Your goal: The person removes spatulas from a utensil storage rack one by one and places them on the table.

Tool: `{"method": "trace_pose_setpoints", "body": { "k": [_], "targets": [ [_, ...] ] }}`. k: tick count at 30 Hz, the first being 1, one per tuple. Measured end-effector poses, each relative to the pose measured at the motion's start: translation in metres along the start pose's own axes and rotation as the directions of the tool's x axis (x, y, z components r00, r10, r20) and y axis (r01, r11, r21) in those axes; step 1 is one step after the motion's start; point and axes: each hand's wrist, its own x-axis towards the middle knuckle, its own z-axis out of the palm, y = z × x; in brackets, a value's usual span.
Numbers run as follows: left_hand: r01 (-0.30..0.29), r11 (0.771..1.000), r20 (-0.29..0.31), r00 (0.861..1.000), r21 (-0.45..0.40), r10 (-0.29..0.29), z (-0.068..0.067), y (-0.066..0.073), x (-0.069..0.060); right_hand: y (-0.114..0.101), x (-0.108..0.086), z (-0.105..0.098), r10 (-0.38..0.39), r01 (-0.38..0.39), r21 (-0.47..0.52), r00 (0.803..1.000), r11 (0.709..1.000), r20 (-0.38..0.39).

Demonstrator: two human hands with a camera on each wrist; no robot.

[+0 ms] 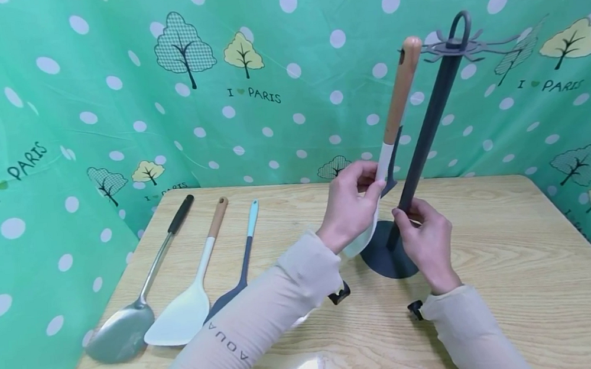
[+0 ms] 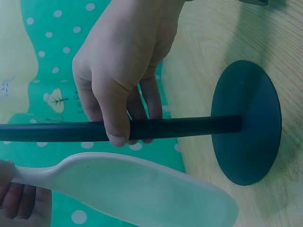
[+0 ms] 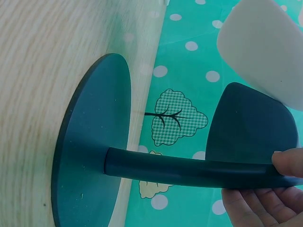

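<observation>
My left hand (image 1: 353, 202) grips a white spatula (image 1: 385, 161) by its neck, its wooden handle pointing up. The handle's top end is beside a hook of the black utensil rack (image 1: 431, 121); whether the hook is through its hole I cannot tell. In the left wrist view the white spatula head (image 2: 142, 187) is beside the pole. Low on that pole, my right hand (image 1: 429, 240) holds the rack, thumb on one side and fingers on the other. A dark spatula (image 3: 251, 127) hangs behind the pole, partly hidden in the head view.
On the left of the wooden table lie a steel turner (image 1: 122, 332) with a black handle, a white turner (image 1: 185, 314) with a wooden handle, and a dark utensil (image 1: 246, 260) with a light-blue handle, partly behind my left sleeve. A green patterned cloth (image 1: 268, 122) hangs behind.
</observation>
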Motion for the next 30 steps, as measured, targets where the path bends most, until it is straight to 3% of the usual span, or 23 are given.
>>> {"method": "trace_pose_setpoints", "body": {
  "k": [21, 30],
  "targets": [
    [0.017, 0.999, -0.022, 1.0, -0.028, -0.017, -0.0017, 0.0063, -0.0026, 0.0003, -0.0006, -0.0008, 0.003, -0.003, 0.003, 1.0, 1.0, 0.007],
    [0.02, 1.0, -0.045, 0.999, -0.009, -0.02, -0.006, 0.0024, -0.0074, 0.0002, -0.0003, -0.0002, -0.001, 0.001, 0.01, 1.0, 1.0, -0.008]
  ]
}}
